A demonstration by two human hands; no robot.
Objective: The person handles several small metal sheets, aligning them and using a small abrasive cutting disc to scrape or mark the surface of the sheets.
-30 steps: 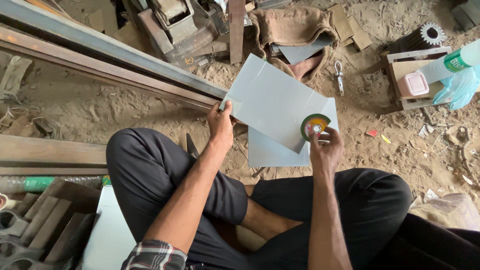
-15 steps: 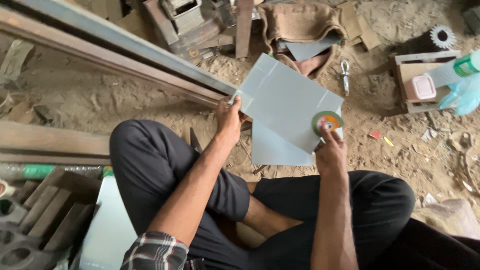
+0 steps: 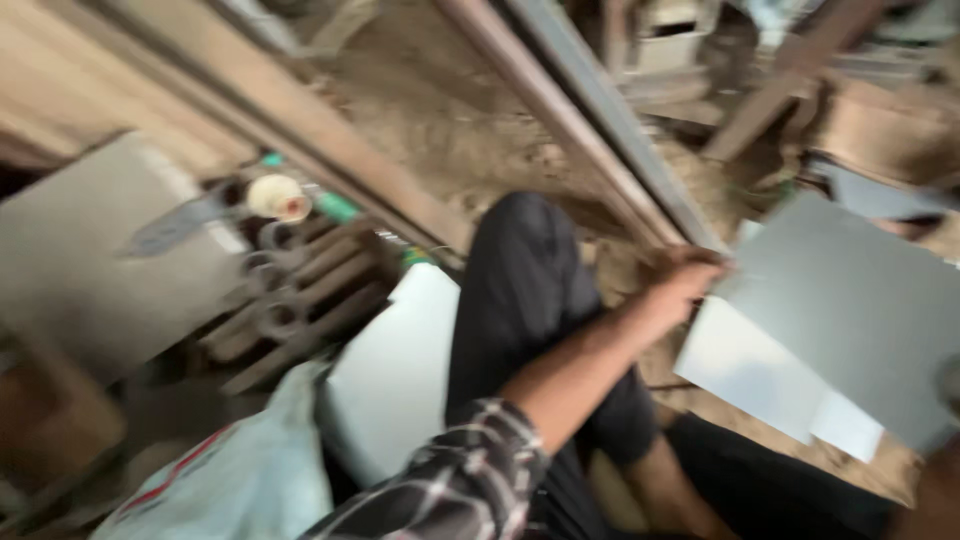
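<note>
The view is blurred by motion. My left hand [image 3: 690, 282] grips the near left corner of a grey metal sheet [image 3: 850, 300], which lies tilted over a paler sheet [image 3: 760, 375] in front of my crossed legs in black trousers. My plaid sleeve is at the bottom centre. Only a strip of my right forearm [image 3: 935, 500] shows at the bottom right edge. The hand itself is a dark blur at the frame's edge, and what it holds is hidden.
Long metal rails [image 3: 560, 120] run diagonally across the sandy floor. To my left lie a white flat panel [image 3: 390, 370], a pale sack [image 3: 240, 480], a row of metal clamps or scissors [image 3: 290, 290], a grey slab [image 3: 90, 260] and a tape roll [image 3: 278, 197].
The camera has swung sharply left and blurred. The sheets now sit at the right edge, the right hand with the green disc has left the view, and the clutter on my left has appeared.
</note>
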